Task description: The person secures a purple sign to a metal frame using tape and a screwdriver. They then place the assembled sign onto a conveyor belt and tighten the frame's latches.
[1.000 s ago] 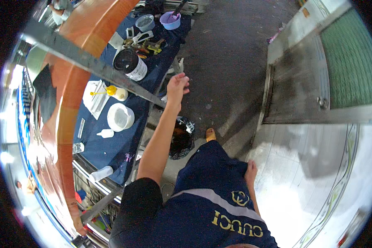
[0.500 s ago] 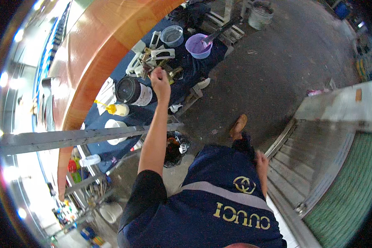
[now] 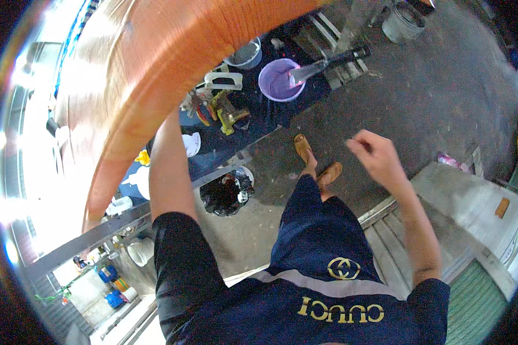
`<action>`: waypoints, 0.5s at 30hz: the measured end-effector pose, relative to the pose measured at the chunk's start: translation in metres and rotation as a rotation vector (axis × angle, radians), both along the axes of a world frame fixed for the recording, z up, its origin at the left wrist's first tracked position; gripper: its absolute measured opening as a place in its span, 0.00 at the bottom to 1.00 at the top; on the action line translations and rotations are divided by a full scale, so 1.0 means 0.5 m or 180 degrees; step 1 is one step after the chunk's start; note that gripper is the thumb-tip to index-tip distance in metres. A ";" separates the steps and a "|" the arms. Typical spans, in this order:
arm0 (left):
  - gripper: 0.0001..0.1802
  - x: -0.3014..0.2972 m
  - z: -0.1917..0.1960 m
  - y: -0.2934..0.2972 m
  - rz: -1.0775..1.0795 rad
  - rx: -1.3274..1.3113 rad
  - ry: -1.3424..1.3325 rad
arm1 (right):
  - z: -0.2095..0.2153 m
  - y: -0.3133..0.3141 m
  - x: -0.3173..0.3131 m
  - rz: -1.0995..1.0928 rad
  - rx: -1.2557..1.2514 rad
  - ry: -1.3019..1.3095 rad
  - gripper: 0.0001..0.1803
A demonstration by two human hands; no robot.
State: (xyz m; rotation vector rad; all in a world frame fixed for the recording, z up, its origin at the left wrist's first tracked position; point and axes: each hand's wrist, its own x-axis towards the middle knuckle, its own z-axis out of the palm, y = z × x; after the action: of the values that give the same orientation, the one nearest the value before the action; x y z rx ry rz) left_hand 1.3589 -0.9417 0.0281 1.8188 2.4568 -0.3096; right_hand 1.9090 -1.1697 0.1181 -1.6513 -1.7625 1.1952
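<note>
Behind the orange panel (image 3: 155, 69) the left hand has vanished; right hand (image 3: 377, 158) fingers hang loosely curled, empty.

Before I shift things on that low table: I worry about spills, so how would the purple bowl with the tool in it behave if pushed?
The purple bowl looks like thin plastic, so probably light and easy to slide. The long tool leans over its rim, so a push may tip or swing it. The bowl's inside looks coated, perhaps wet; I cannot tell how full it is.

Blue/white plastic containers (image 3: 112, 287) at lower left under metal rail; white jug (image 3: 221, 80) on dark table.
</note>
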 end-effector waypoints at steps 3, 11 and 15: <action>0.20 -0.024 0.029 -0.033 -0.0162 0.0210 -0.0152 | 0.008 0.096 -0.151 0.0488 -0.0102 0.0789 0.13; 0.18 -0.021 0.095 -0.085 -0.0585 0.0902 -0.0592 | -0.117 0.318 -0.411 0.2471 0.1380 -0.0945 0.10; 0.17 -0.020 0.149 -0.173 -0.0555 0.1469 -0.0739 | -0.183 0.437 -0.545 0.2233 0.1964 -0.1419 0.14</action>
State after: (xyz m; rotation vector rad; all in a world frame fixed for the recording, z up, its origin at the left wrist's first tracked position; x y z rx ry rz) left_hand 1.3487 -1.0280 0.1028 2.0921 2.3451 0.4769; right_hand 1.6363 -0.9514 0.0266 -0.9892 -2.7669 0.4012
